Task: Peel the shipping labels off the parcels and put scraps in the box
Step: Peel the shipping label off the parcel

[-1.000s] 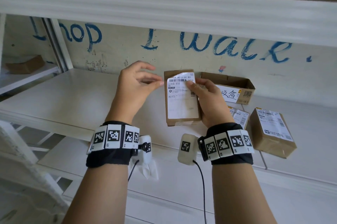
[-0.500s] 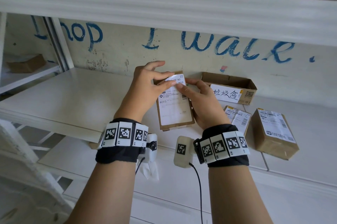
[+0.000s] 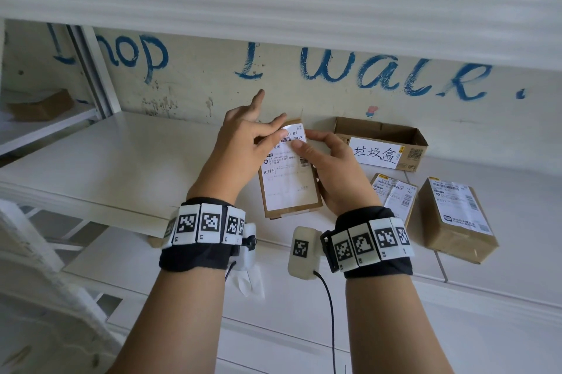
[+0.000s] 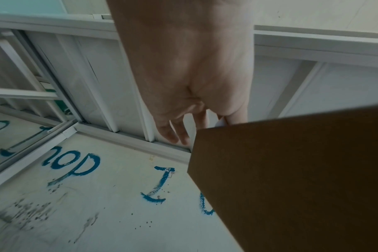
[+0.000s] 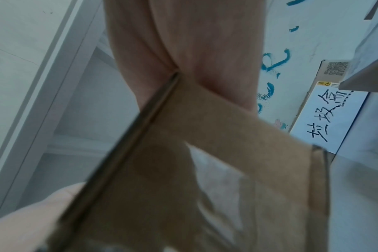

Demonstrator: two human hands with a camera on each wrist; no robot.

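A small brown cardboard parcel (image 3: 316,203) with a white shipping label (image 3: 286,182) on its face is held up above the white shelf. My right hand (image 3: 328,166) grips its right edge, thumb on the label near the top. My left hand (image 3: 243,148) pinches the label's upper left corner, its index finger raised. In the left wrist view the parcel's brown back (image 4: 291,179) fills the right side, with the fingers (image 4: 175,134) behind its top edge. The right wrist view shows the parcel (image 5: 183,170) wedged into the palm.
An open cardboard scrap box (image 3: 404,136) with a handwritten white sign stands at the back right. Two more labelled parcels lie on the shelf (image 3: 106,160) to the right: a flat one (image 3: 395,194) and a thicker one (image 3: 456,218). An upper shelf beam (image 3: 273,11) hangs overhead.
My left hand moved right onto the label's top left corner and took hold of it. The parcel dropped a little lower and tilted, still in the right hand.
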